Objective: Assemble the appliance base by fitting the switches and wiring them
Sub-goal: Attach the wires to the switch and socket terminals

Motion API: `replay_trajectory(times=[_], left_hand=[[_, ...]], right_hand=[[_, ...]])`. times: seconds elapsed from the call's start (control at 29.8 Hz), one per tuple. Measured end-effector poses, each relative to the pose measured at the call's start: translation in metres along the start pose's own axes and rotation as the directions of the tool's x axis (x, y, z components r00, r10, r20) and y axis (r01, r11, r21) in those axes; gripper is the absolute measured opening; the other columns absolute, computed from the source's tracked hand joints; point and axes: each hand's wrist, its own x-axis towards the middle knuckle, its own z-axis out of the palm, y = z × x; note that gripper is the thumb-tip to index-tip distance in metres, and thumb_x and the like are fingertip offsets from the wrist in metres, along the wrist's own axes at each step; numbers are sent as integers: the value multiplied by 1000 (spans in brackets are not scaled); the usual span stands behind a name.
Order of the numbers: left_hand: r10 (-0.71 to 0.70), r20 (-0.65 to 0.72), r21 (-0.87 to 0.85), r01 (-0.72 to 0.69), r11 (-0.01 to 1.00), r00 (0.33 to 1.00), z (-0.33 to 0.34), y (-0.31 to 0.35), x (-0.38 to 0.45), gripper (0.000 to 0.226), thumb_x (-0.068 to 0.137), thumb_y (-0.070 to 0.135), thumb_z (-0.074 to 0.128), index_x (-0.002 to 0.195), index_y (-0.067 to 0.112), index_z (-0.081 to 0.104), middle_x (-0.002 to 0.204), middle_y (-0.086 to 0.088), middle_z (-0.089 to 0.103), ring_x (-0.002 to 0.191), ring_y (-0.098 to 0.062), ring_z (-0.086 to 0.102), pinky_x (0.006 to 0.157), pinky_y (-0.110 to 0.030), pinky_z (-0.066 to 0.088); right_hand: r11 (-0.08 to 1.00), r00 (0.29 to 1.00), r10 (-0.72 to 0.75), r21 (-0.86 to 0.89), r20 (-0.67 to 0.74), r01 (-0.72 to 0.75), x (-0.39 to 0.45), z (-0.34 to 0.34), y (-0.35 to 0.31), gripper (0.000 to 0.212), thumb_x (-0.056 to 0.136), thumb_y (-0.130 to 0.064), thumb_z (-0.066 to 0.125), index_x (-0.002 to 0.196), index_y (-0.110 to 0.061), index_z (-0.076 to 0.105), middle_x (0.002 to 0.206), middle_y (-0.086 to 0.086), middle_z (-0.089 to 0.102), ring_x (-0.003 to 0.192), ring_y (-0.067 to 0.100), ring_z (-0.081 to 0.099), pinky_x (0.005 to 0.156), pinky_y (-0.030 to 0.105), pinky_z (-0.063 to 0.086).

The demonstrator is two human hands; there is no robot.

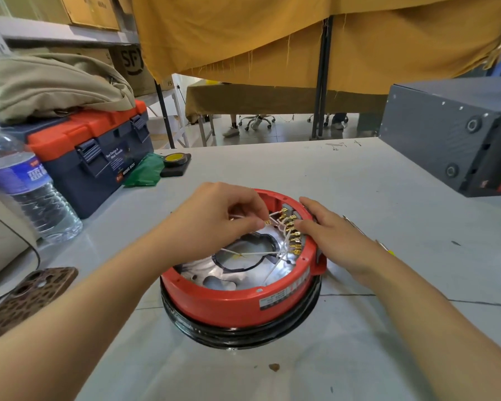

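A round red appliance base (229, 305) lies upside down on a black ring in the middle of the table. Inside it is a shiny metal plate with a hole. Along its far right inner wall runs a row of brass switch terminals (291, 231) with thin white wires (261, 253) fanning out from them. My left hand (220, 215) pinches the brass end of one white wire just left of the terminals. My right hand (333, 235) rests on the right rim, its thumb pressing by the terminals.
A blue and orange toolbox (99, 157) with a beige bag on top stands at the left, by a water bottle (29, 186). A patterned phone (29, 299) lies at the front left. A dark grey box (457, 134) sits at the right. Thin tools (368, 235) lie behind my right hand.
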Motion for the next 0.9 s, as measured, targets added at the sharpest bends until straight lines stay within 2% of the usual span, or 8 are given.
replay_trajectory(times=[0.1,0.27,0.44,0.5,0.6,0.7,0.8,0.9], left_hand=[[26,46,41,-27,999,999,8,4,5,8,84,16,67,83,23,70,79,13,67,74,1,58,65,-11,44],[35,58,11,-36,999,998,19,8,12,16,83,11,68,84,27,67,77,16,65,70,6,56,63,-5,38],[-9,43,-44,11,999,999,25,6,18,18,82,12,69,82,29,67,72,8,67,65,0,59,63,-14,46],[-24,38,-52,26,998,999,27,4,20,15,83,12,69,81,27,69,66,9,66,61,3,60,60,-8,44],[-12,28,23,11,1000,1000,30,3,21,9,83,15,69,82,23,72,60,15,63,60,6,59,59,-4,40],[36,28,108,-39,993,999,32,3,22,7,84,16,69,85,18,75,68,13,67,68,3,60,64,-8,43],[73,41,159,-79,984,996,35,2,24,9,85,16,67,90,19,75,80,7,71,74,-1,62,69,-11,45],[64,58,104,-70,992,996,37,3,25,14,84,13,67,90,25,70,74,9,69,70,1,61,65,-9,43]], right_hand=[[999,1000,4,38,-22,-3,1,0,3,43,98,-25,47,139,-30,37,98,-19,59,64,-14,61,52,5,45],[997,1000,-3,74,-27,5,3,-1,5,38,96,-24,48,134,-29,42,102,-10,63,63,-9,62,52,9,45],[998,1000,-9,68,-27,11,4,-1,6,37,96,-26,48,132,-32,43,97,-9,64,61,-7,62,47,12,45],[999,999,-12,50,-30,14,4,-1,6,37,96,-28,47,132,-33,43,100,-11,63,68,-5,64,52,13,47],[999,1000,-7,49,-23,8,4,-1,6,36,96,-30,47,131,-36,43,106,-9,63,83,5,65,63,24,50],[999,1000,-6,45,-26,7,4,-1,6,35,96,-30,46,131,-36,43,108,-7,63,89,11,65,70,30,53],[999,999,-17,41,-30,19,4,-1,6,35,96,-30,46,130,-35,44,107,-4,64,88,12,66,72,31,54],[999,999,-33,21,-28,33,4,-1,6,32,96,-31,47,128,-36,47,92,-8,64,73,4,64,61,22,48]])
